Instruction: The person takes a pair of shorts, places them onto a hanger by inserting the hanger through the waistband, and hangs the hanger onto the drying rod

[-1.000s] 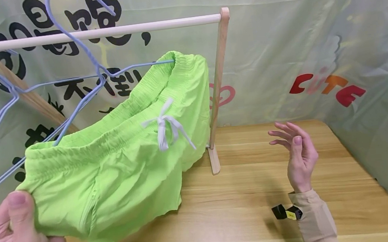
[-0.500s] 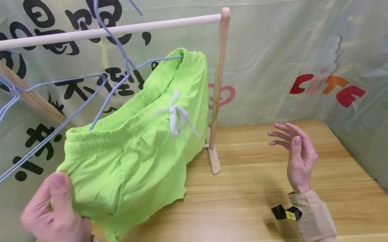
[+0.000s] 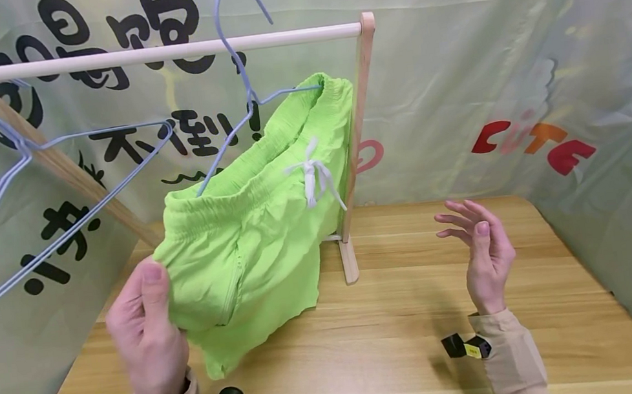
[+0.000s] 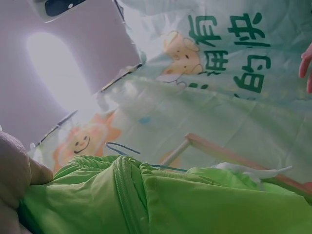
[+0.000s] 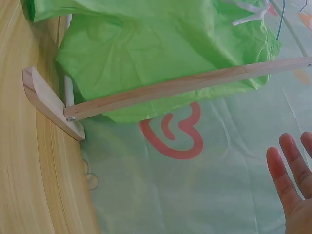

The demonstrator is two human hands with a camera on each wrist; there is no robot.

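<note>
My left hand (image 3: 150, 333) pinches the left side of bright green shorts (image 3: 262, 242) between thumb and fingers. The shorts have an elastic waistband, a white drawstring tied in a bow (image 3: 313, 174) and a zipped side pocket. A blue hanger (image 3: 248, 94) sits inside the waistband. Its hook passes in front of the white rail (image 3: 171, 52), with the tip above it. In the left wrist view the pocket zip (image 4: 122, 195) lies close beside my thumb. My right hand (image 3: 487, 262) is held over the table at the right, fingers loosely bent, holding nothing.
A second blue hanger (image 3: 24, 149) hangs at the rail's left end. The rack's right wooden post (image 3: 360, 120) and foot (image 3: 349, 261) stand beside the shorts on the wooden table (image 3: 411, 316). A printed cloth backdrop (image 3: 453, 64) surrounds the table.
My left hand has moved right and slightly up, carrying the shorts and their hanger along the rail toward the right post. My right hand has barely moved.
</note>
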